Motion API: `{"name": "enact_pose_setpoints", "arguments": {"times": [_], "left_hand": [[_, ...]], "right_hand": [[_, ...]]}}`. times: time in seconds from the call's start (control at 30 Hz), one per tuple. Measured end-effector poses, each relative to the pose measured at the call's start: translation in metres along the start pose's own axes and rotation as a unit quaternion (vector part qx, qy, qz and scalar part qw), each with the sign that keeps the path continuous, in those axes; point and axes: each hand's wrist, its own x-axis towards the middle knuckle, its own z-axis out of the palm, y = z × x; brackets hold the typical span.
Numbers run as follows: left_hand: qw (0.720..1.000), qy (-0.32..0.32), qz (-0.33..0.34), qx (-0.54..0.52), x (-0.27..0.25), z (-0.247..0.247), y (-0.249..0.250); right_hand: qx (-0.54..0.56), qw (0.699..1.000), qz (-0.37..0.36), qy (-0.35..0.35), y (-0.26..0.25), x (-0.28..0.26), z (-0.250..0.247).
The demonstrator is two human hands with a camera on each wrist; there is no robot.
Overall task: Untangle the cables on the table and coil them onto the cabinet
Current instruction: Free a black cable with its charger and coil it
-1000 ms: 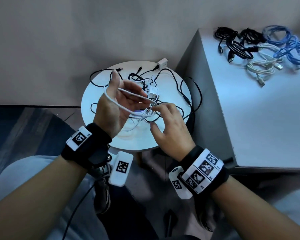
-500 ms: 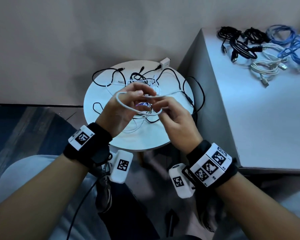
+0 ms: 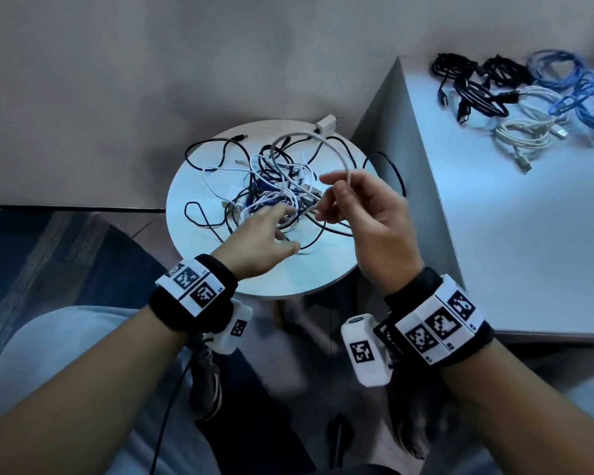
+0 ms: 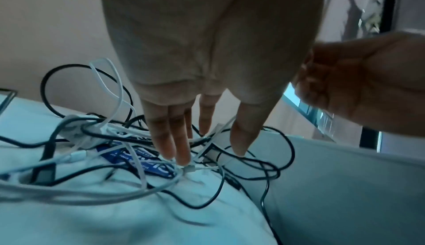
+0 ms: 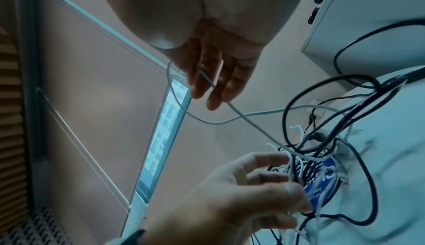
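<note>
A tangle of black and white cables (image 3: 271, 186) lies on the round white table (image 3: 254, 272). My right hand (image 3: 330, 197) is raised over the table's right side and pinches a white cable (image 3: 336, 149), which arches up and back down into the tangle. The right wrist view shows that cable (image 5: 230, 107) running between my fingers (image 5: 200, 85). My left hand (image 3: 285, 231) reaches into the heap with straight fingers (image 4: 179, 154), whose tips touch the white strands and hold nothing. A blue label (image 4: 138, 159) lies under the cables.
The white cabinet (image 3: 511, 234) stands right of the table, with several coiled black, white and blue cables (image 3: 522, 94) at its far end. A white charger block (image 3: 326, 124) sits at the table's far rim. One black cable loop (image 3: 391, 166) hangs over the table's right edge.
My left hand has let go of the white loop and dropped into the tangle, fingers straightened. The right hand keeps the white cable and has lifted it up and to the right.
</note>
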Motion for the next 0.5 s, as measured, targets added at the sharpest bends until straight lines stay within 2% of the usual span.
{"name": "enact_pose_setpoints", "arguments": {"times": [0.1, 0.2, 0.43, 0.5], "left_hand": [[1.000, 0.023, 0.010, -0.004, 0.004, 0.006, -0.004], [0.997, 0.077, 0.005, -0.024, 0.014, 0.009, -0.008], [0.988, 0.155, -0.001, -0.002, 0.026, 0.020, -0.015], [0.989, 0.147, -0.011, -0.009, 0.028, 0.019, -0.017]], "right_hand": [[0.029, 1.000, -0.001, 0.001, -0.005, 0.001, 0.000], [0.036, 0.999, -0.003, -0.002, -0.010, 0.000, 0.000], [0.081, 0.996, -0.031, -0.009, -0.025, -0.004, 0.000], [0.105, 0.993, -0.039, -0.024, -0.031, -0.005, -0.001]]}}
